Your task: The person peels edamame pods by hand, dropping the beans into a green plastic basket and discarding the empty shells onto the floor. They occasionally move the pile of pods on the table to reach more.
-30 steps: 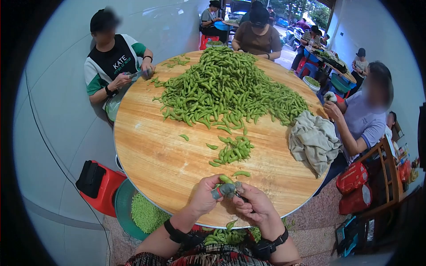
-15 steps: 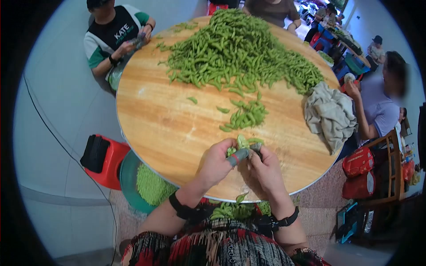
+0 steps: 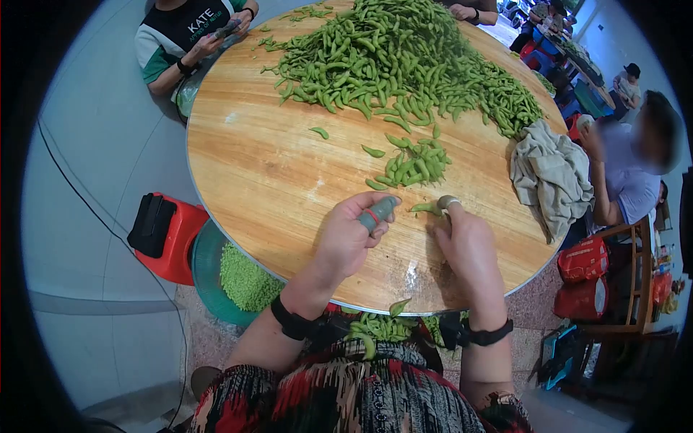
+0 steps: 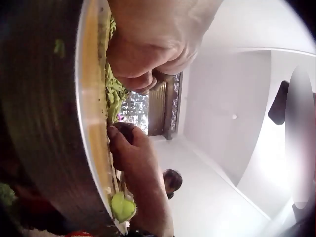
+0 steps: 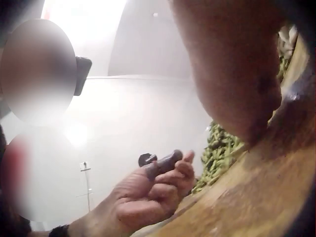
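Note:
On the round wooden table [image 3: 253,166], my right hand [image 3: 469,242] pinches one end of a green edamame pod [image 3: 423,208], a grey cover on its index fingertip. To its left, my left hand [image 3: 354,231] is held over the table with fingers curled in. Its thumb wears a grey cover with a red band, and nothing shows between the fingers; the palm's inside is hidden. A small group of edamame pods [image 3: 415,164] lies just beyond both hands. Farther back rises a large heap of pods [image 3: 390,65].
A crumpled grey cloth [image 3: 552,173] lies at the table's right. Below the left edge stands a green basin [image 3: 200,267] of shelled beans [image 3: 249,278], beside a red stool [image 3: 180,242]. Pods [image 3: 382,326] fill the space at my lap. Other people sit around the table.
My hands have parted from working together on a split pod, which is gone from between them. The right hand now holds a pod lying on the table. The head view has tilted down.

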`<state>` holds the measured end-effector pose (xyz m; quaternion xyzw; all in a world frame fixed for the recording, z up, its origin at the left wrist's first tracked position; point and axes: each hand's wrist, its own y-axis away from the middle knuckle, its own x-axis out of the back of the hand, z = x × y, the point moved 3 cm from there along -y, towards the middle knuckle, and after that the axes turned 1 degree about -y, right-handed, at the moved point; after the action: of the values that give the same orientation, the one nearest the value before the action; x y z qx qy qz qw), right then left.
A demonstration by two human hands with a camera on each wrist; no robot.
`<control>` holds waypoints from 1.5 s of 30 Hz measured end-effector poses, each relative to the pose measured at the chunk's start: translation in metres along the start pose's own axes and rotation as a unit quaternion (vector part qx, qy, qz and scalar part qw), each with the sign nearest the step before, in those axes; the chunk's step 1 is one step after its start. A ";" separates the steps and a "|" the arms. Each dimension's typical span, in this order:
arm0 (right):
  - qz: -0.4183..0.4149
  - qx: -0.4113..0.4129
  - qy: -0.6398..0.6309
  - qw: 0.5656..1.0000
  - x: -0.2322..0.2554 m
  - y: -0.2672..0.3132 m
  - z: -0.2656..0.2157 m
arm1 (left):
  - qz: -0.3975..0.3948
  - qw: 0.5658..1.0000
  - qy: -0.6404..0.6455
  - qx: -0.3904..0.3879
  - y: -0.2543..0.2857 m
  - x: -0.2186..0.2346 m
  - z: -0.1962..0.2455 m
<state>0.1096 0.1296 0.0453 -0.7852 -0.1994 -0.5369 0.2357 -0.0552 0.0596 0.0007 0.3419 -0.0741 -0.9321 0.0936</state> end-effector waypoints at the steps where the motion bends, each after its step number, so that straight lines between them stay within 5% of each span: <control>1: -0.002 0.002 -0.002 1.000 -0.007 -0.001 0.002 | 0.003 1.000 0.000 0.000 0.001 -0.001 0.000; 5: 0.036 0.048 -0.001 0.998 -0.020 -0.001 0.005 | -0.034 0.999 0.002 0.034 0.005 -0.007 -0.003; 6: -0.062 -0.048 -0.311 0.947 -0.022 0.001 0.007 | -0.058 0.996 0.033 0.059 0.004 -0.008 -0.005; 7: -0.155 -0.140 -0.584 0.784 -0.025 0.005 0.004 | -0.054 0.996 0.034 0.058 0.004 -0.008 -0.003; 8: -0.159 -0.140 -0.585 0.783 -0.019 0.007 -0.001 | -0.101 0.989 0.056 0.088 0.006 -0.011 -0.002; 10: -0.257 -0.189 -0.733 0.600 -0.015 0.016 -0.015 | -0.144 0.980 0.076 0.118 0.006 -0.012 -0.003; 12: -0.268 -0.178 -0.716 0.620 -0.016 0.020 -0.022 | -0.133 0.985 0.081 0.077 0.004 -0.005 -0.005; 14: -0.192 -0.201 -0.677 0.682 -0.005 0.020 -0.036 | -0.110 0.991 0.062 0.037 0.003 -0.001 -0.008; 18: -0.204 -0.146 -0.683 0.686 -0.015 0.025 -0.031 | -0.066 0.997 -0.003 -0.034 0.004 0.000 -0.005; 21: -0.229 -0.165 -0.719 0.635 -0.016 0.025 -0.029 | -0.019 0.998 -0.050 -0.038 0.005 -0.006 0.001; 25: -0.223 -0.154 -0.662 0.699 -0.017 0.022 -0.030 | -0.005 0.989 -0.138 -0.062 0.005 -0.008 0.001; 30: -0.221 -0.159 -0.636 0.722 -0.022 0.021 -0.031 | 0.038 0.914 -0.340 -0.220 0.013 -0.021 0.009; 34: -0.264 -0.174 -0.741 0.592 -0.023 0.027 -0.029 | -0.039 0.927 -0.307 -0.213 0.009 -0.015 0.010; 35: -0.285 -0.175 -0.774 0.538 -0.022 0.029 -0.030 | -0.085 0.970 -0.208 -0.095 0.009 -0.013 0.008; 36: -0.287 -0.174 -0.773 0.538 -0.023 0.029 -0.030 | -0.130 0.986 -0.103 0.024 0.010 -0.013 0.004; 38: -0.294 -0.194 -0.801 0.485 -0.023 0.032 -0.031 | -0.144 0.988 -0.036 0.044 0.007 -0.008 -0.002; 41: -0.294 -0.231 -0.776 0.509 -0.025 0.030 -0.029 | -0.122 0.991 -0.006 0.055 0.005 -0.005 -0.007; 42: -0.273 -0.237 -0.747 0.558 -0.026 0.027 -0.030 | -0.087 0.994 -0.043 0.044 0.002 -0.006 -0.006; 43: -0.247 -0.195 -0.680 0.662 -0.028 0.024 -0.028 | -0.037 0.977 -0.208 0.004 0.005 -0.009 0.000; 45: -0.154 -0.083 -0.500 0.848 -0.028 0.018 -0.025 | 0.015 0.944 -0.323 -0.072 0.009 -0.019 0.010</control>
<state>0.0910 0.0986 0.0242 -0.9234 -0.3629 -0.1156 -0.0478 -0.0459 0.0561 0.0218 0.0136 -0.0384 -0.9939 0.1027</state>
